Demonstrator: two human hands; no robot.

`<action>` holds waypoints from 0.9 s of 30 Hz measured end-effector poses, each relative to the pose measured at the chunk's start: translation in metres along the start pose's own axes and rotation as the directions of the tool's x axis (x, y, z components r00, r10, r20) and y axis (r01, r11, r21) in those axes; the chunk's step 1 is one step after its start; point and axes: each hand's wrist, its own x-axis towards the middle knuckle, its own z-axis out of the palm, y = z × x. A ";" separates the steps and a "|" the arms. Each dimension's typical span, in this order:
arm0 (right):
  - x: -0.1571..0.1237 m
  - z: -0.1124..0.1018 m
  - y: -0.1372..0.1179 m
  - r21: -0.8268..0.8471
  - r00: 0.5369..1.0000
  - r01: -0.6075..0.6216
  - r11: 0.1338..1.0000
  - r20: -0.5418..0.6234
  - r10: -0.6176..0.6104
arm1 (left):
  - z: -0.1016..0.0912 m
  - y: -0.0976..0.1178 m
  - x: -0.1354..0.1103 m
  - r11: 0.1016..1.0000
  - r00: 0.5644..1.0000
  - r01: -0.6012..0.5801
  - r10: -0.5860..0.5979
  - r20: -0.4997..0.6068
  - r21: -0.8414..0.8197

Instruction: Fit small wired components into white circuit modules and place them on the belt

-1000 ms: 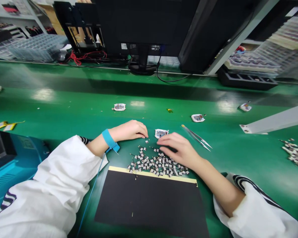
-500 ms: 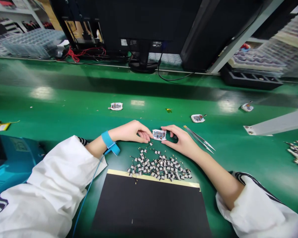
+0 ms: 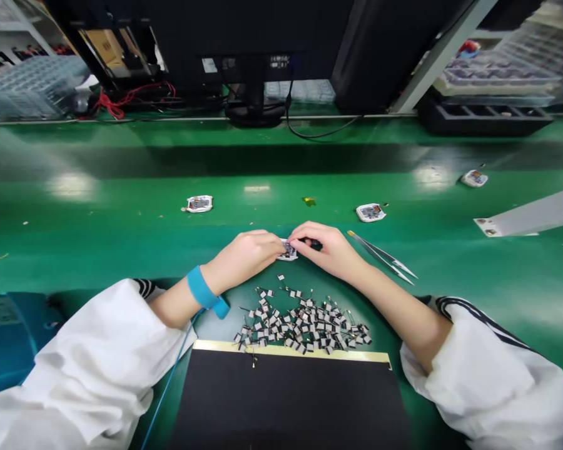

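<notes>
Between the left hand and the right hand sits a small white-rimmed circuit board with blue and dark patches, and just behind the grip the left wrist wears a bright blue strap with a thin blue cord running down from it. The white left sleeve and white right sleeve both show black-and-white stripes near the cuff. Below the grip, a speckled scatter of silver-grey and black parts lies on a glossy green bench above a black mat edged in pale yellow, while silver tweezers with a yellow end lie to the right.
</notes>
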 end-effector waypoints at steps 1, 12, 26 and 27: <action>0.001 0.001 0.001 -0.003 1.000 -0.015 1.000 -0.023 0.015 | -0.001 0.001 0.000 0.999 1.000 -0.024 0.024 0.003 0.035; -0.013 -0.003 -0.001 -0.054 0.998 -0.051 0.997 0.030 0.053 | 0.000 0.007 0.003 0.988 0.999 -0.050 0.047 0.024 0.148; -0.012 -0.001 0.004 -0.051 1.000 0.007 0.999 0.024 -0.006 | 0.000 0.009 0.006 0.980 0.996 -0.079 0.071 0.050 0.181; -0.012 -0.001 0.004 -0.049 1.000 0.012 0.999 0.026 -0.011 | 0.000 0.009 0.006 0.979 0.997 -0.073 0.067 0.041 0.191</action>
